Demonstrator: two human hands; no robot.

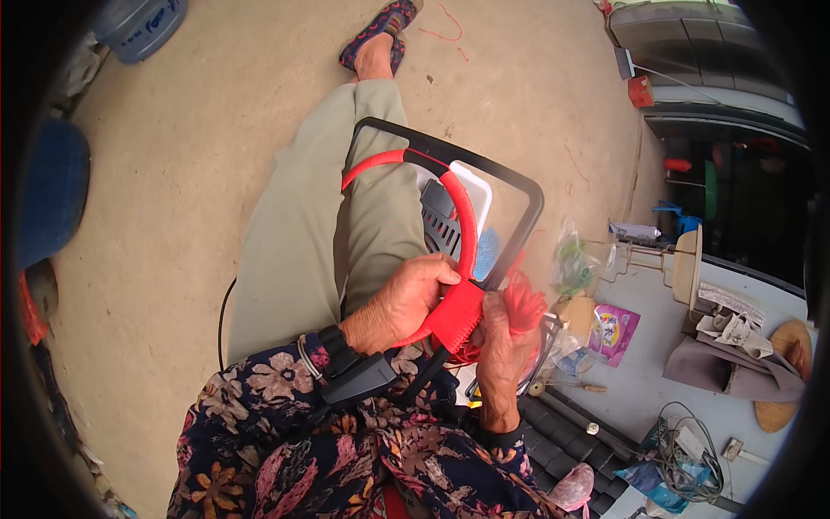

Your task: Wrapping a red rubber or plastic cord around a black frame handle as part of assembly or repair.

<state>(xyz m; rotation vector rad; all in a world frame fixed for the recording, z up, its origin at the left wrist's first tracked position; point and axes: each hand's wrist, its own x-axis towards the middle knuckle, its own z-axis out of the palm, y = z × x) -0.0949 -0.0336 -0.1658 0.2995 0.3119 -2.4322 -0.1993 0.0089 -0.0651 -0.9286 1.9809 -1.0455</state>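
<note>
A red-wrapped ring [468, 216] with a bare dark stretch at its far side lies over my lap. My left hand [402, 298] grips its near left part, thumb on top. Between my hands the ring widens into a red ribbed panel [456, 318] with a toothed right edge. My right hand [503, 355] is closed at that edge, thumb up, and a loose bundle of red strands [524, 303] puffs out beyond its fingertips. Its lower fingers are partly hidden. Behind the ring is a black rounded frame [527, 195], with a grey slotted thing [441, 221] showing inside.
At the right, a pale surface carries a purple packet [616, 333], clear plastic bags [574, 264], a grey cloth [731, 368] and a coil of wire [692, 458]. Blue containers [56, 190] stand at the left. Red thread scraps [445, 24] lie on the floor past my feet.
</note>
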